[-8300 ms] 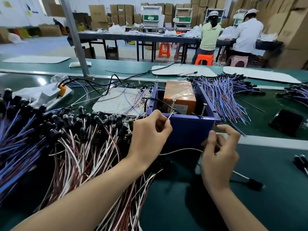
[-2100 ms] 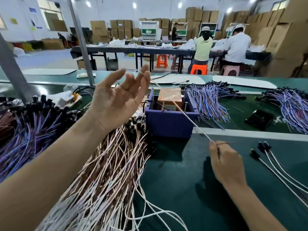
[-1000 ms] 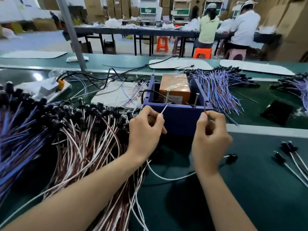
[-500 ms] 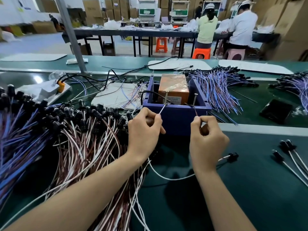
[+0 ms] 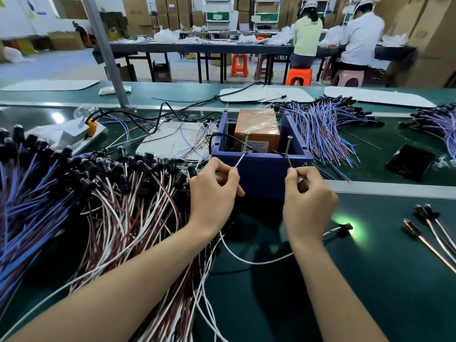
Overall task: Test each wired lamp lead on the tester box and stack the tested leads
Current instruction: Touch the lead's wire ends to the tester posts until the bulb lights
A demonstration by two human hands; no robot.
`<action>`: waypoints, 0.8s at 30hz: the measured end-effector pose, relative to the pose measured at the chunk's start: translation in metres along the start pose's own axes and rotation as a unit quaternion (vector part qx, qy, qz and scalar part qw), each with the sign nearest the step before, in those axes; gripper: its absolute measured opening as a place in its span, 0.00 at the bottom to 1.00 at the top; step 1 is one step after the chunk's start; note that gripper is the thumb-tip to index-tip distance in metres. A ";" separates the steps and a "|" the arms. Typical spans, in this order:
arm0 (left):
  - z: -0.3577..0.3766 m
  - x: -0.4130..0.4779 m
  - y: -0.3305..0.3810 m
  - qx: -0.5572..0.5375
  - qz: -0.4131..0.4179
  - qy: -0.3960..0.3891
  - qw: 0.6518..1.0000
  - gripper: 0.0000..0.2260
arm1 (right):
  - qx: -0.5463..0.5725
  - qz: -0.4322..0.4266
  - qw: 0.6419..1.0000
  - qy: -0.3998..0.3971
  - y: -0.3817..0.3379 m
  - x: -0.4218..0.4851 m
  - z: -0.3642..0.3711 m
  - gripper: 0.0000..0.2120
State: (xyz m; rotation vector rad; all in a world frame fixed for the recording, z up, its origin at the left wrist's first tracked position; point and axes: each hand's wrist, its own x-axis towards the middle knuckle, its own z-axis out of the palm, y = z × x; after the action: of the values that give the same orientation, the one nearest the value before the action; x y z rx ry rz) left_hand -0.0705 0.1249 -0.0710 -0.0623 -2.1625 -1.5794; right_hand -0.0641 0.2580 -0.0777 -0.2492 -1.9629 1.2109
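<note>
The blue tester box (image 5: 261, 176) stands in front of me with an orange block inside and two upright screws at its near rim. My left hand (image 5: 212, 191) pinches the white wire end (image 5: 239, 160) of one lead against the left screw (image 5: 246, 143). My right hand (image 5: 308, 198) pinches the brown wire end against the right screw (image 5: 287, 145). The lead's white wire loops under my wrists to its black lamp head (image 5: 345, 227), which lies on the mat at the right and glows green-white. A few tested leads (image 5: 429, 215) lie further right.
A big heap of red-white and blue leads (image 5: 103, 193) with black lamp heads fills the left. Blue-purple leads (image 5: 320, 129) spread behind the box, more at the far right. A black phone (image 5: 409, 161) lies right of the box. Two people sit at a far table.
Both hands have brought the wire ends up onto the two screws. The lamp head at the right, dark half a second ago, now glows.
</note>
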 end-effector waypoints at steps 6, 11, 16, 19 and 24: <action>0.000 0.000 -0.002 -0.005 -0.003 -0.001 1.000 0.11 | -0.001 0.004 1.000 -0.002 0.001 0.001 0.001 0.08; 0.001 0.001 -0.002 -0.005 -0.003 0.000 1.000 0.11 | -0.005 0.003 1.000 -0.001 0.001 0.002 0.000 0.08; 0.001 0.001 -0.002 -0.005 -0.002 0.000 1.000 0.11 | -0.009 0.001 1.000 0.003 0.001 0.001 0.000 0.08; 0.001 0.000 -0.003 -0.006 -0.001 -0.001 1.000 0.11 | -0.008 -0.003 1.000 0.010 0.001 0.001 0.000 0.08; 0.000 0.000 -0.003 -0.027 -0.004 -0.005 1.000 0.11 | -0.007 -0.007 1.000 0.020 0.001 0.001 0.000 0.08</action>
State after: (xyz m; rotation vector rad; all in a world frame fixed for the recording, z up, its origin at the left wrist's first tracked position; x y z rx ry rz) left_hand -0.0719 0.1239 -0.0737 -0.0797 -2.1310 -1.6444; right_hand -0.0650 0.2589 -0.0778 -0.2637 -1.9360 1.1759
